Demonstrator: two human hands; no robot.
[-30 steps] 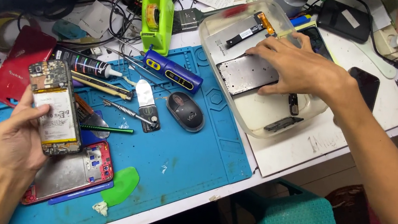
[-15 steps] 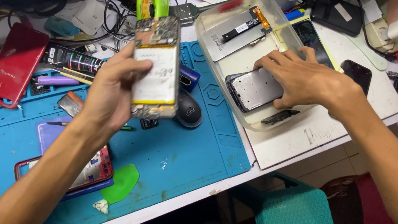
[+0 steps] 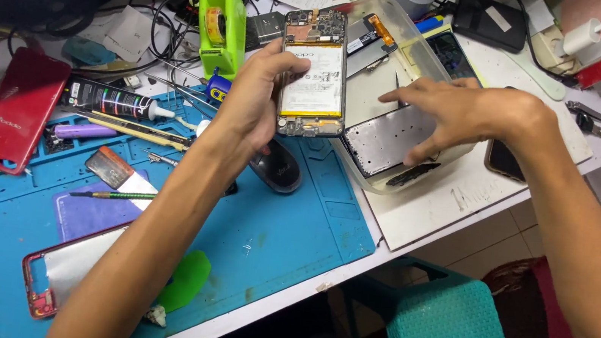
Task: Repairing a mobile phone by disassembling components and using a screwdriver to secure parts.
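Opened phone (image 3: 315, 73) sits clamped in left hand (image 3: 251, 102) grip; right hand (image 3: 467, 117) spread.

A white workbench (image 3: 464, 204) was covered at left by a blue repair mat (image 3: 284, 236). A clear plastic tray (image 3: 406, 52), a dark phone (image 3: 504, 160) and keys (image 3: 585, 120) were laid directly on it.

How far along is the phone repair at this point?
Done: the opened phone has its back off, with battery and circuit board bare, and a red back cover lies on the blue mat. In hand: the left hand holds that phone by the clear tray, while the right hand presses a metal plate inside it. Left: the phone is not closed up.
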